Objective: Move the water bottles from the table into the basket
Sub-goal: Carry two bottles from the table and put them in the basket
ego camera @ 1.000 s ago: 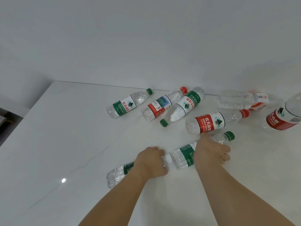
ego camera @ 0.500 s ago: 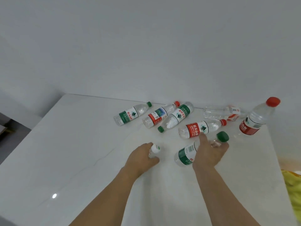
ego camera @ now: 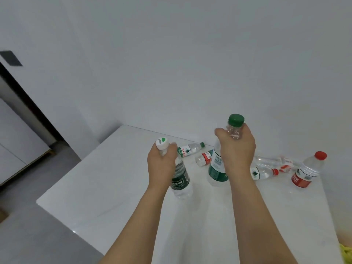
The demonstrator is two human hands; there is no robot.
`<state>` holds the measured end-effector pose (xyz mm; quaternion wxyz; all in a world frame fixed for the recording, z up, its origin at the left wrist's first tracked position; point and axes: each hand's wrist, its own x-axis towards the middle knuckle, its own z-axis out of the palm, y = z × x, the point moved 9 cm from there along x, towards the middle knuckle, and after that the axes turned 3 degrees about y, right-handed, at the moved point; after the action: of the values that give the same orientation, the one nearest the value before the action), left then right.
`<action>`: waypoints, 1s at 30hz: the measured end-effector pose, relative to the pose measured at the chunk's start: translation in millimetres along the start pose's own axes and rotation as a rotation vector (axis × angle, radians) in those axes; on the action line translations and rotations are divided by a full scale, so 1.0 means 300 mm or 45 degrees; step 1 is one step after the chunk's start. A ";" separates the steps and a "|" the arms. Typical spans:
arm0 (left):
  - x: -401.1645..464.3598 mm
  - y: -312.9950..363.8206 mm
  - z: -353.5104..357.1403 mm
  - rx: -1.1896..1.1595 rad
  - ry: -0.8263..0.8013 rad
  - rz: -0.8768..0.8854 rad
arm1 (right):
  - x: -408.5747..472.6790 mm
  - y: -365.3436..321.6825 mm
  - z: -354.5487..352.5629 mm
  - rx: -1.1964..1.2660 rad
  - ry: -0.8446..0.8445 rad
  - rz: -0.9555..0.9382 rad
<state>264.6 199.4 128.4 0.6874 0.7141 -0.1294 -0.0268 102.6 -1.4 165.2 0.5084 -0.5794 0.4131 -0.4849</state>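
Observation:
My left hand point(ego camera: 162, 162) grips the neck of a white-capped bottle with a dark green label point(ego camera: 180, 180), held upright above the white table point(ego camera: 106, 187). My right hand point(ego camera: 237, 149) grips a green-capped bottle with a green label point(ego camera: 217, 168) by its neck, also lifted upright. Behind my hands several bottles still lie on the table: a green-capped one point(ego camera: 190, 149), a red-labelled one point(ego camera: 204, 158) and a red-capped one point(ego camera: 263, 172). A red-capped bottle point(ego camera: 306, 172) stands upright at the right. No basket is clearly in view.
A clear bottle point(ego camera: 274, 161) with a red and white label lies at the back right. Something yellow point(ego camera: 345, 257) shows past the table's right edge at the bottom corner. A white wall rises behind the table, grey floor and a cabinet point(ego camera: 17, 145) at left.
Both hands have lifted their bottles off the table and turned them upright. The camera has tilted up and to the left, showing more wall and floor.

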 end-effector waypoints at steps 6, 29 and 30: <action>0.091 0.146 -0.246 -0.056 0.023 0.033 | -0.193 -0.188 0.181 -0.055 -0.122 -0.155; 0.565 0.097 -1.210 0.216 -0.006 0.089 | -0.801 -0.330 1.108 -0.134 -0.512 -0.208; 0.591 0.092 -1.251 0.224 0.006 0.082 | -0.823 -0.336 1.153 -0.134 -0.533 -0.208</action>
<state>512.7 525.3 200.5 0.6228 0.7673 -0.1525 0.0084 394.2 318.0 225.6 0.5110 -0.7246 0.2750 -0.3717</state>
